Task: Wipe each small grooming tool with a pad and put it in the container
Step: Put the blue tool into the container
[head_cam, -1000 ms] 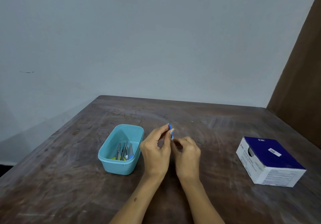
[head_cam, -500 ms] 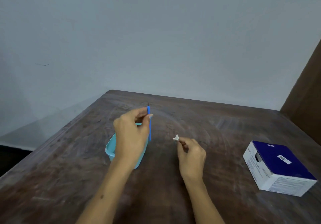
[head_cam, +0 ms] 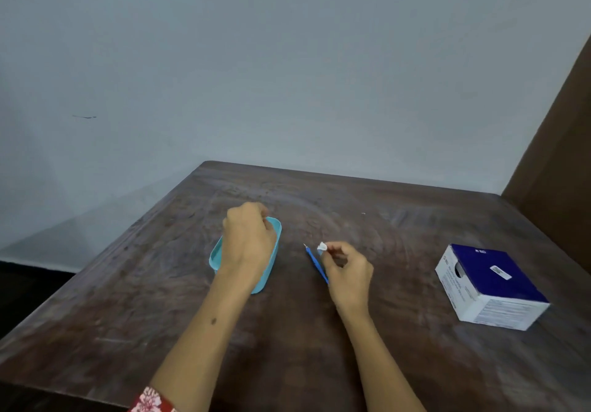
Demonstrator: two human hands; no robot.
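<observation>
My left hand [head_cam: 248, 245] hovers over the teal container [head_cam: 274, 253] with its fingers curled down into it, hiding the inside. No tool shows in that hand. My right hand [head_cam: 347, 272] pinches a small white pad [head_cam: 321, 247] between thumb and fingertips, just above the table. A thin blue grooming tool [head_cam: 312, 259] lies slanted beside the right hand, its metal tip pointing away from me and its near end hidden behind the hand.
A blue and white cardboard box [head_cam: 491, 287] sits at the right on the dark wooden table [head_cam: 399, 219]. The table stands against a pale wall, with a brown panel [head_cam: 563, 143] at the right edge.
My left hand carried a blue tool from the middle to the container and lowered onto it; that tool is no longer visible. The right hand kept the pad, and a blue tool now shows beside it.
</observation>
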